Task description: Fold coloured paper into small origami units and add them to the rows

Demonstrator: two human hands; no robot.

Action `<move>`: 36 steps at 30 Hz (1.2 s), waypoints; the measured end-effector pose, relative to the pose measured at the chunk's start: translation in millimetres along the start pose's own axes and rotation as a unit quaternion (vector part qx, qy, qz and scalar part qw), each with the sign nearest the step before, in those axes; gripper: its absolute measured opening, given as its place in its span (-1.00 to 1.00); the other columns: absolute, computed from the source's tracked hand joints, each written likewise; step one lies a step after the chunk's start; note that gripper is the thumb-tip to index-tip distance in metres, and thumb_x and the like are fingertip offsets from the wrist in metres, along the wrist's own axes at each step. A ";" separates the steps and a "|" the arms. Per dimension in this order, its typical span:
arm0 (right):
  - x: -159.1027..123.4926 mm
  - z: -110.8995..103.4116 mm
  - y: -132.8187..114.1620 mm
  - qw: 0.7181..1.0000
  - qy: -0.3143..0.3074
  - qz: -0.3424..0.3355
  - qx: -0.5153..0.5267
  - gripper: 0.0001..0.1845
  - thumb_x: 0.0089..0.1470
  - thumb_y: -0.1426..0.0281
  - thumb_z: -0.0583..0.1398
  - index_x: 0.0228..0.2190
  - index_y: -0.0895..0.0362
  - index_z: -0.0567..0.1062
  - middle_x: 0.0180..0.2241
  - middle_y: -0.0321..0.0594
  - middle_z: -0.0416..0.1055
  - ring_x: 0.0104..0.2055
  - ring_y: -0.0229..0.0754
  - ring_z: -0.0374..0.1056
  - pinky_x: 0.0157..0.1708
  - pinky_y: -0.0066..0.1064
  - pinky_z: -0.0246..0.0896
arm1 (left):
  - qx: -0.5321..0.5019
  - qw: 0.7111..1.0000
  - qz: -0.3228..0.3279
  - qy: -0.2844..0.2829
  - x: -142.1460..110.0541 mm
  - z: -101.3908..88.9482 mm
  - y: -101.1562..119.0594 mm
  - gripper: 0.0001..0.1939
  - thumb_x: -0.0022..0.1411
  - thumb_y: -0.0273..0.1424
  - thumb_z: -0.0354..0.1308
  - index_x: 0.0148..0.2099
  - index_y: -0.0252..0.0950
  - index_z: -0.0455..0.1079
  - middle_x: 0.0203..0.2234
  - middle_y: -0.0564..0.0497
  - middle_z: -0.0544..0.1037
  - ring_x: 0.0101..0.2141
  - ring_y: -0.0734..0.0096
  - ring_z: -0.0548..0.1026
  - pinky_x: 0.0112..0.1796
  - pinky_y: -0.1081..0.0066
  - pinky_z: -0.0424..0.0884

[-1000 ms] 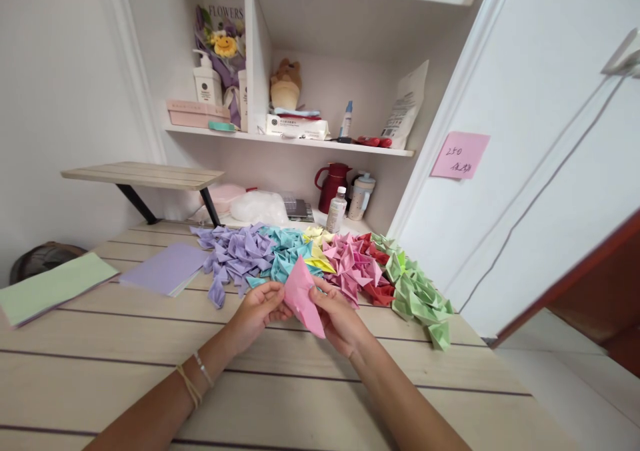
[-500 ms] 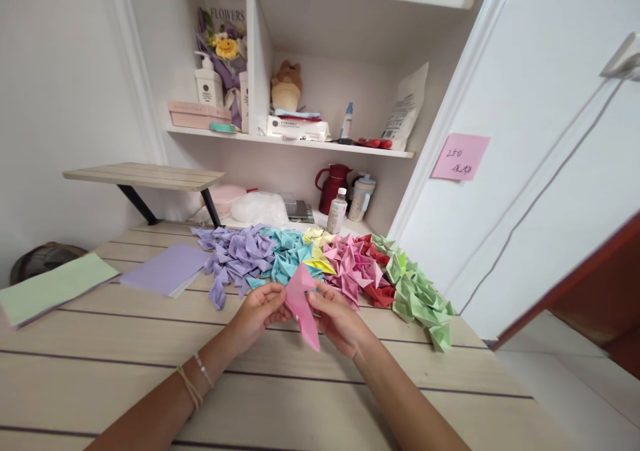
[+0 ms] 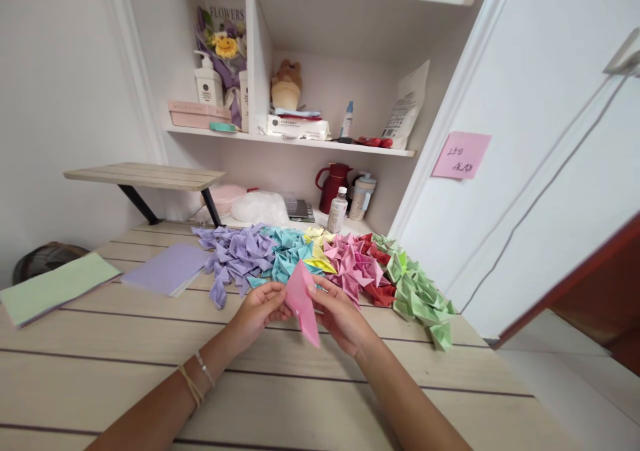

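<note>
A piece of folded pink paper (image 3: 301, 299) is held up over the table between my two hands, its pointed ends toward top and bottom. My left hand (image 3: 264, 306) pinches its left edge between thumb and fingers. On the other side my right hand (image 3: 338, 310) grips it, the thumb lying on the paper's face and the fingers partly hidden behind. Just beyond lie heaps of folded paper pieces: purple (image 3: 240, 254), blue (image 3: 290, 251), yellow (image 3: 319, 248), pink (image 3: 353, 264), red (image 3: 381, 294) and green (image 3: 423, 298).
Purple sheets (image 3: 167, 268) and green sheets (image 3: 60, 286) lie on the slatted table (image 3: 280, 398) at the left. A small raised stand (image 3: 145, 174) is behind them. At the back stand a clear bottle (image 3: 337, 211), a red jug (image 3: 334, 188) and a tumbler (image 3: 363, 198).
The pink paper has turned in my fingers and now looks narrower, its lower tip pointing more straight down. My right thumb has shifted slightly on it; my left hand stays nearly still.
</note>
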State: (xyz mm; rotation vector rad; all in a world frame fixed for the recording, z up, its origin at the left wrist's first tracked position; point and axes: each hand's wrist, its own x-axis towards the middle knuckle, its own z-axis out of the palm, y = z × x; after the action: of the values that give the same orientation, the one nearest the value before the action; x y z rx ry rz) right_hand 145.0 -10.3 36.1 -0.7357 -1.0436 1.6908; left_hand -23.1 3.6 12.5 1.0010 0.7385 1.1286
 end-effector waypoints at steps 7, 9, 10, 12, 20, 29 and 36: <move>4.4 -8.2 -3.4 0.949 0.097 -0.176 -0.243 -0.76 -0.21 0.38 0.27 -0.38 0.14 0.45 -0.35 -0.24 0.36 -0.52 -0.33 0.28 -0.51 -0.48 0.22 | 0.016 1.000 -0.001 0.011 3.5 -3.9 -1.1 -0.74 -0.03 -0.30 0.26 -0.34 -0.38 0.41 -0.60 -0.02 0.53 -0.57 0.50 0.47 -0.50 0.55 0.38; 4.5 -9.9 -4.0 0.918 0.120 -0.213 -0.314 -0.86 -0.27 0.46 0.25 -0.51 0.16 0.45 -0.20 -0.16 0.31 -0.44 -0.30 0.32 -0.53 -0.50 0.23 | 0.022 1.000 -0.002 0.010 4.2 -4.3 -1.4 -0.74 -0.03 -0.30 0.27 -0.33 -0.39 0.41 -0.59 -0.02 0.53 -0.57 0.50 0.48 -0.49 0.54 0.39; 4.4 -10.1 -4.0 0.906 0.125 -0.226 -0.336 -0.87 -0.30 0.49 0.24 -0.53 0.16 0.44 -0.16 -0.15 0.29 -0.41 -0.28 0.33 -0.53 -0.51 0.24 | 0.023 1.000 -0.004 0.010 4.3 -4.3 -1.3 -0.74 -0.03 -0.30 0.27 -0.32 -0.38 0.41 -0.58 -0.02 0.54 -0.56 0.50 0.48 -0.47 0.53 0.39; 3.8 -9.3 -3.1 0.896 0.098 -0.230 -0.368 -0.77 -0.29 0.55 0.20 -0.45 0.14 0.45 -0.16 -0.17 0.32 -0.38 -0.26 0.35 -0.53 -0.52 0.25 | 0.022 1.000 -0.008 0.010 4.0 -3.9 -0.7 -0.73 -0.03 -0.30 0.26 -0.31 -0.38 0.41 -0.57 -0.03 0.54 -0.55 0.49 0.49 -0.46 0.52 0.40; 3.5 -8.3 2.9 0.860 0.035 -0.279 -0.425 -0.62 -0.21 0.65 0.09 -0.41 0.05 0.56 -0.36 -0.25 0.51 -0.29 -0.15 0.41 -0.26 -0.32 0.28 | 0.062 0.997 -0.041 -0.002 2.2 -2.8 1.9 -0.71 -0.04 -0.26 0.25 -0.31 -0.38 0.42 -0.49 -0.04 0.55 -0.48 0.41 0.50 -0.42 0.46 0.40; 8.8 -18.0 2.0 0.969 -0.063 -0.074 -0.226 -0.77 -0.26 0.51 0.23 -0.41 0.15 0.55 -0.54 -0.31 0.44 -0.52 -0.29 0.32 -0.53 -0.49 0.19 | 0.066 0.997 0.021 0.044 3.2 -6.7 8.8 -0.71 -0.10 -0.32 0.29 -0.32 -0.30 0.32 -0.66 0.11 0.47 -0.65 0.51 0.40 -0.59 0.55 0.30; 13.8 -19.6 4.1 0.946 0.084 -0.156 -0.273 -0.84 -0.28 0.53 0.23 -0.51 0.14 0.56 -0.65 -0.36 0.34 -0.65 -0.40 0.11 -0.65 -0.56 0.00 | 0.111 0.993 0.038 -0.020 5.6 -9.5 12.2 -0.69 -0.20 -0.35 0.34 -0.35 -0.37 0.44 -0.54 0.02 0.51 -0.57 0.50 0.43 -0.56 0.55 0.35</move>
State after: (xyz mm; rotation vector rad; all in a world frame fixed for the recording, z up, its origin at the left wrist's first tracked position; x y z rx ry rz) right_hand 155.1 7.9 23.7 -0.9843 -1.4401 1.0511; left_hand -34.5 12.7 20.1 1.2453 0.8115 1.1056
